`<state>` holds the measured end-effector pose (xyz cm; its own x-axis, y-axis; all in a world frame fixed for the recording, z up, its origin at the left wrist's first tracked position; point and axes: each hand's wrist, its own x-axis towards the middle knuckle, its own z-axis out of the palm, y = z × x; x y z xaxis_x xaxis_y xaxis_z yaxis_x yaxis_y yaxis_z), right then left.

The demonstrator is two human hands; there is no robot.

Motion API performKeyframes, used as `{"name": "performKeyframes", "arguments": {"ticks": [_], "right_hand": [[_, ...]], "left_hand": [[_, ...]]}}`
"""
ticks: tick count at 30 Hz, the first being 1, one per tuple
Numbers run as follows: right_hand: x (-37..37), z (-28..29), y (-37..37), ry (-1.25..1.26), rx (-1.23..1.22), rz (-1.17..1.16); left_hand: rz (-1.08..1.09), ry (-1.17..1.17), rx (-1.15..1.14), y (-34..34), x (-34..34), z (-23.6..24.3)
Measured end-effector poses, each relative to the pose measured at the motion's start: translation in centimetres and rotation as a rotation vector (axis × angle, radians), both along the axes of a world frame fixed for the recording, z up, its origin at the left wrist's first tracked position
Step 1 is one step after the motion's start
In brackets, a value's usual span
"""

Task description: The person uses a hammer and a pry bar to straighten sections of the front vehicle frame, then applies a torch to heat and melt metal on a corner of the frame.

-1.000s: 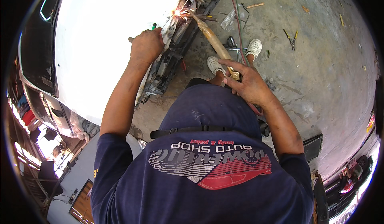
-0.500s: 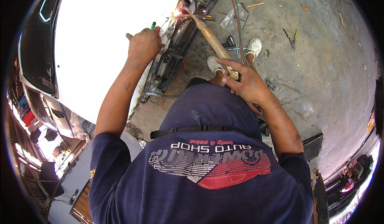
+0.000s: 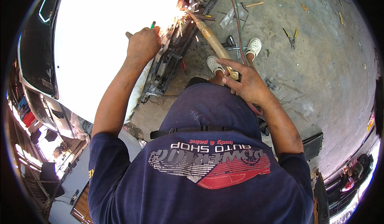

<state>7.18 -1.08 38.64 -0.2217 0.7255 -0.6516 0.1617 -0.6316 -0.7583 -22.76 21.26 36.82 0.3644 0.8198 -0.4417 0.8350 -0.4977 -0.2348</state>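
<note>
My left hand (image 3: 142, 44) is closed on a thin tool with a green end (image 3: 153, 25), over the white car hood (image 3: 92, 32); what lies inside the fist is hidden. My right hand (image 3: 246, 80) holds the brass-coloured torch (image 3: 215, 42) by its rear end, index finger along the body. Its bent tip reaches the front edge of the car, where bright sparks (image 3: 180, 20) spray over rusty, exposed metalwork (image 3: 172, 56). The tip itself is partly hidden in the glare.
Red and green hoses (image 3: 239, 32) run across the concrete floor (image 3: 320, 80). Pliers (image 3: 291, 38), a plastic bag (image 3: 229, 20), a wooden stick (image 3: 255, 4) and metal tools (image 3: 230, 43) lie near my shoes (image 3: 253, 48). A dark flat panel (image 3: 313, 144) is at lower right.
My left hand has shifted slightly left along the hood. The sparks now spray wider and further down. My right hand and the torch stay about where they were.
</note>
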Motion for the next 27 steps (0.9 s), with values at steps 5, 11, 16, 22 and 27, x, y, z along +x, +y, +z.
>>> {"name": "performKeyframes", "arguments": {"ticks": [5,11,16,22,27], "right_hand": [[-0.06,-0.02,-0.04,0.010,0.013,-0.016],[-0.13,0.03,-0.08,0.013,0.001,-0.023],[-0.21,0.16,-0.15,0.005,0.000,-0.039],[-0.16,0.11,-0.18,0.011,0.012,-0.024],[-0.14,0.10,-0.22,0.021,0.020,-0.048]], "left_hand": [[-0.033,0.046,0.017,0.36,0.18,-0.17],[-0.086,0.078,0.030,0.52,0.50,0.34],[-0.075,0.069,0.021,0.71,0.62,0.51],[-0.081,0.072,0.026,0.68,0.67,0.61],[-0.074,0.051,0.002,1.06,0.46,0.34]]}}
